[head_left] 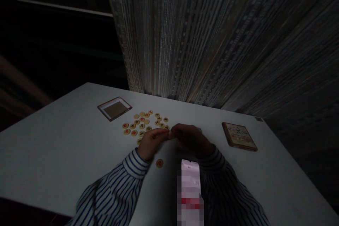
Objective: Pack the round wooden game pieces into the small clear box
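Note:
My left hand point(152, 143) and my right hand point(192, 139) meet at their fingertips above the white table point(66, 141). The fingers of both are pinched together; a small pale spot shows where they touch, too dim to name. Just beyond lie several round Chinese chess pieces point(142, 126), loosely scattered, with red or black characters; a few show blank faces. My left hand covers part of the nearest ones. One red-marked chess piece point(159, 163) lies apart, close to my left wrist.
At the back left sits an open shallow box point(114, 108). A flat wooden-edged box with a printed top point(240, 136) lies to the right. A lit phone point(191, 180) rests between my forearms, partly blurred out. Behind the table hangs a striped curtain point(169, 35).

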Available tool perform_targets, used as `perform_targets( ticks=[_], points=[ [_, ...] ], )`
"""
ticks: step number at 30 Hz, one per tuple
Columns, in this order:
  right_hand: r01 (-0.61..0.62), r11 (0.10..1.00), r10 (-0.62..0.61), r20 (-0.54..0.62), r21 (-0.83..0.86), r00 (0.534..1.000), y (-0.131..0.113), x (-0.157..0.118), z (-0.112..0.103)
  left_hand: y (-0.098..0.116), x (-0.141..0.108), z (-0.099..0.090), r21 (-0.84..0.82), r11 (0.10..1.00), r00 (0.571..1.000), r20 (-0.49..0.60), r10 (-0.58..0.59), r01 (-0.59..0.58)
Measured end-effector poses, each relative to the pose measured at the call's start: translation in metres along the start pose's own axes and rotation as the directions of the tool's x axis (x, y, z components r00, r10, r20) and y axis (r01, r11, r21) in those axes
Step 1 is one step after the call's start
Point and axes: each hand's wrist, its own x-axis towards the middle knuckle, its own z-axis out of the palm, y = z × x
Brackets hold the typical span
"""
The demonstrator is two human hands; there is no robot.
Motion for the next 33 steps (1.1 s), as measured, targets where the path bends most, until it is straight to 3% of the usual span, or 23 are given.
perform_targets(
  ticks=[4, 9, 17, 26, 33],
  points=[
    [0.088, 0.994, -0.094, -0.099, -0.061, 0.991, 0.0, -0.005, 0.0, -0.002, -0.001, 0.0, -0.036, 0.999, 1.0, 0.0, 0.003, -0.003],
    [0.182, 0.966, -0.205, -0.113, -0.185, 0.972, 0.001, -0.013, 0.005, 0.0, -0.003, 0.004, -0.057, 0.998, 1.0, 0.021, 0.011, -0.01],
    [0.173, 0.942, -0.205, -0.086, -0.286, 0.975, 0.001, -0.019, -0.001, 0.005, -0.009, 0.013, -0.066, 0.998, 0.999, 0.034, 0.018, -0.016],
    [0.06, 0.93, -0.098, -0.087, -0.363, 0.991, 0.003, -0.027, -0.016, 0.016, -0.01, 0.031, -0.036, 0.999, 0.999, 0.028, 0.041, -0.04],
    [0.074, 0.893, -0.126, -0.089, -0.443, 0.988, 0.013, -0.031, -0.024, 0.014, -0.004, 0.042, -0.019, 0.998, 0.997, 0.045, 0.057, -0.056]
  ],
)
